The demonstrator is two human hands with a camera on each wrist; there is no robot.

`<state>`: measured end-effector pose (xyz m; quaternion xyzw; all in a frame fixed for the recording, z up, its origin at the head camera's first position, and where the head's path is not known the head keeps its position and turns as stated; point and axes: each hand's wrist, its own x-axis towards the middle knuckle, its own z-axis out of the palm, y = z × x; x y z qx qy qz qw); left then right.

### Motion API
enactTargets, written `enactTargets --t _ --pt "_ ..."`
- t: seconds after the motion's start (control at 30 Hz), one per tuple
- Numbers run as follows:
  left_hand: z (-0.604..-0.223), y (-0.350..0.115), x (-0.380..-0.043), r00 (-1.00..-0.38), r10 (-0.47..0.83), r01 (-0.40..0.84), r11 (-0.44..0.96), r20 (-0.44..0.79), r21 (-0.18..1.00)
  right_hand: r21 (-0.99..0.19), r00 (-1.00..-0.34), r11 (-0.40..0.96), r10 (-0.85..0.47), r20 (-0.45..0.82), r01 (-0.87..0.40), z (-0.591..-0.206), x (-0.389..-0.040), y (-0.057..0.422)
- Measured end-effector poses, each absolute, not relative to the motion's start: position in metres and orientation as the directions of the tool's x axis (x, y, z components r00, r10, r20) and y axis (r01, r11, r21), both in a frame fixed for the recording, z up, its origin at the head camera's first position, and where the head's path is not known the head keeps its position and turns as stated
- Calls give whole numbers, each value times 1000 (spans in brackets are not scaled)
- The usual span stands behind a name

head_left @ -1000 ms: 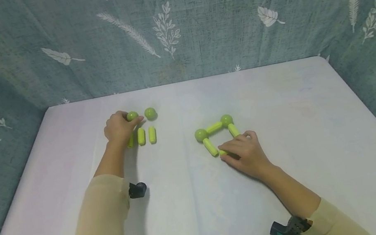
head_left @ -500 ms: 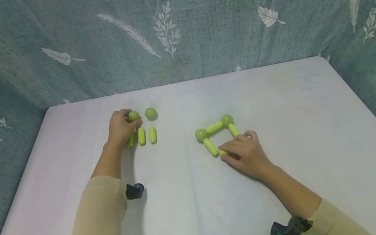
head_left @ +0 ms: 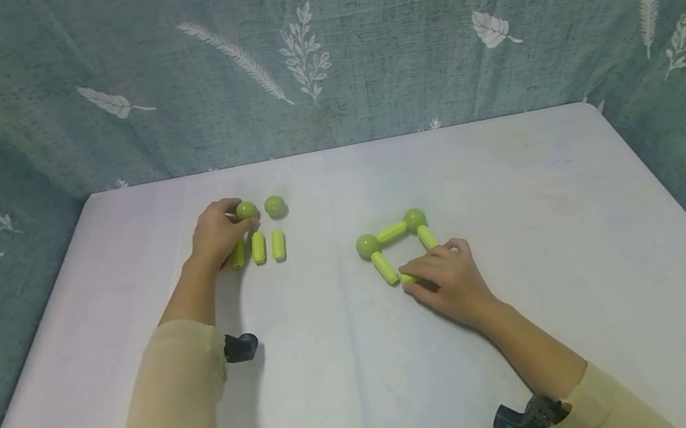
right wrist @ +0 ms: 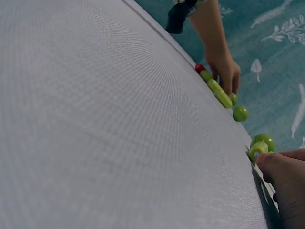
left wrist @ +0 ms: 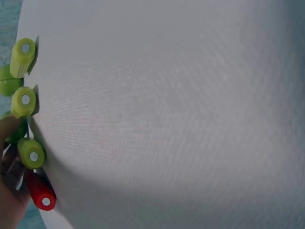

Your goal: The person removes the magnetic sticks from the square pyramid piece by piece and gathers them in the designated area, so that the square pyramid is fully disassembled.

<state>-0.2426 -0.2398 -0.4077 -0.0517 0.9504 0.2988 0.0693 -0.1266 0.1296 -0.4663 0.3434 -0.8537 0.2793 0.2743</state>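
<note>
At the far left of the table in the head view, my left hand [head_left: 216,230] holds a green ball [head_left: 246,209] between thumb and fingers. A second green ball [head_left: 276,207] sits just right of it. Several yellow-green rods [head_left: 258,247] lie in a row in front, and the left wrist view shows a red rod [left wrist: 41,192] at the row's end, with pale round tips on the rods. My right hand [head_left: 449,279] pinches a yellow-green rod [head_left: 407,278], mostly covered by the fingers. That rod closes the near side of a four-sided outline with green balls [head_left: 367,246] at its two far corners.
A white table [head_left: 356,365] spreads under everything. Blue-green cloth [head_left: 375,86] with white leaf prints hangs behind and at both sides. Each wrist carries a dark camera, the left one [head_left: 241,347] and the right one [head_left: 524,421].
My left hand has eased slightly with its ball toward the neighbouring ball, and the left forearm has swung a little left. A bit of the red rod now shows beside the wrist. The right hand stays put.
</note>
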Motion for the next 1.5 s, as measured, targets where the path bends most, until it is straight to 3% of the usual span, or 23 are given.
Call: enactTargets --t 0.73,0.97,1.2,1.37,1.5 --pt "-401 -244 -241 -980 -25 -132 824 -197 551 -296 -625 614 -432 650 -732 -466 -125 130" --pt "-401 -243 -233 -995 -48 -90 845 -93 527 -282 -616 616 -436 656 -736 -465 -125 130" --pt "-400 -218 -210 -994 59 105 800 97 590 -292 -618 610 -432 656 -737 -465 -126 129" --pt "-403 -189 -186 -951 198 301 771 238 561 -364 -658 589 -419 625 -721 -464 -124 129" --pt "-405 -160 -171 -915 304 402 730 264 552 -433 -696 571 -392 602 -697 -464 -123 130"
